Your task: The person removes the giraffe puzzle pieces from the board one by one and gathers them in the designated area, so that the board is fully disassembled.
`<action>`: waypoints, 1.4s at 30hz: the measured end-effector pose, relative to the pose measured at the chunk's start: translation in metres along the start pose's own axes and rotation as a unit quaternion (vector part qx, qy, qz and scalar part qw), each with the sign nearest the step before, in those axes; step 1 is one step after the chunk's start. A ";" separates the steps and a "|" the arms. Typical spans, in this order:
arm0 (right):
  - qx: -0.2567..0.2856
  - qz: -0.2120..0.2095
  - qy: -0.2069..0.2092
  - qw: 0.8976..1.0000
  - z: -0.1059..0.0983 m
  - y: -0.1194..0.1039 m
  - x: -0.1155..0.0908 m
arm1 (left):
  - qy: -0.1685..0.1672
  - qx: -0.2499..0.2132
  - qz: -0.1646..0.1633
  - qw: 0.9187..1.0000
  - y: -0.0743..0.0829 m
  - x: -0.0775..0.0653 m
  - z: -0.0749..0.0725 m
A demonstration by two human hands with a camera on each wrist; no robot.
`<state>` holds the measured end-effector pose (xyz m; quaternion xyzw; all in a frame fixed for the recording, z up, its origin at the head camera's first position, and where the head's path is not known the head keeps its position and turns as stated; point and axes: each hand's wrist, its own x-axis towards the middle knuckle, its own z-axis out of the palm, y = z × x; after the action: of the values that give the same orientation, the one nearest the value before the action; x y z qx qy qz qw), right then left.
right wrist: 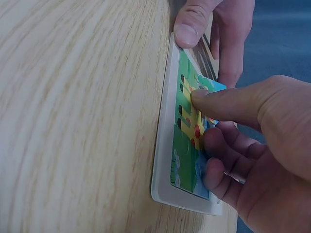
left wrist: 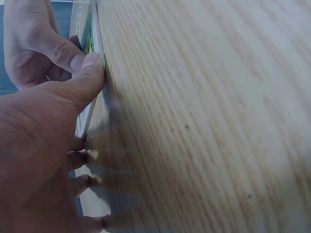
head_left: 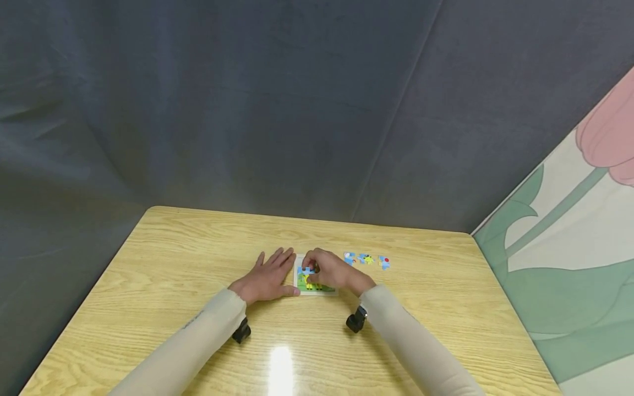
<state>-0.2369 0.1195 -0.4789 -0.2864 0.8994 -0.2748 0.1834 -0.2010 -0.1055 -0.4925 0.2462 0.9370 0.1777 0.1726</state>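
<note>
A small jigsaw puzzle in a white tray [head_left: 317,293] lies on the table, its picture [right wrist: 184,141] showing a yellow animal with red spots on green. My left hand [head_left: 267,279] rests at the tray's left side with its fingers spread on the table. Its thumb touches the near left corner of the rim. Over the picture, my right hand [head_left: 331,270] has curled fingers and pinches a blue-edged puzzle piece [head_left: 307,270] at the upper left part. In the right wrist view the right thumb [right wrist: 209,103] touches the picture; the fingertips partly hide the piece.
Three loose puzzle pieces lie in a row right of the tray: a blue one [head_left: 349,258], a yellow one [head_left: 367,259] and one with a red spot [head_left: 384,263]. The wooden table [head_left: 198,236] meets a dark curtain [head_left: 247,110] behind and a flowered cloth [head_left: 569,247] at right.
</note>
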 end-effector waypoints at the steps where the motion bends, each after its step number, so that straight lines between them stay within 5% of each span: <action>1: 0.005 0.002 -0.004 1.000 0.000 0.000 0.000 | 0.001 0.000 0.001 1.000 0.000 0.000 0.000; 31: 0.071 -0.013 -0.048 0.996 -0.002 0.004 -0.009 | 0.001 -0.011 0.003 1.000 0.004 -0.004 -0.003; 42: 0.111 -0.001 0.044 0.993 -0.010 0.014 -0.020 | 0.002 -0.014 -0.001 1.000 0.005 -0.004 -0.003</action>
<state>-0.2325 0.1453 -0.4758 -0.2530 0.8702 -0.3855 0.1735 -0.1970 -0.1038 -0.4867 0.2422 0.9352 0.1906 0.1743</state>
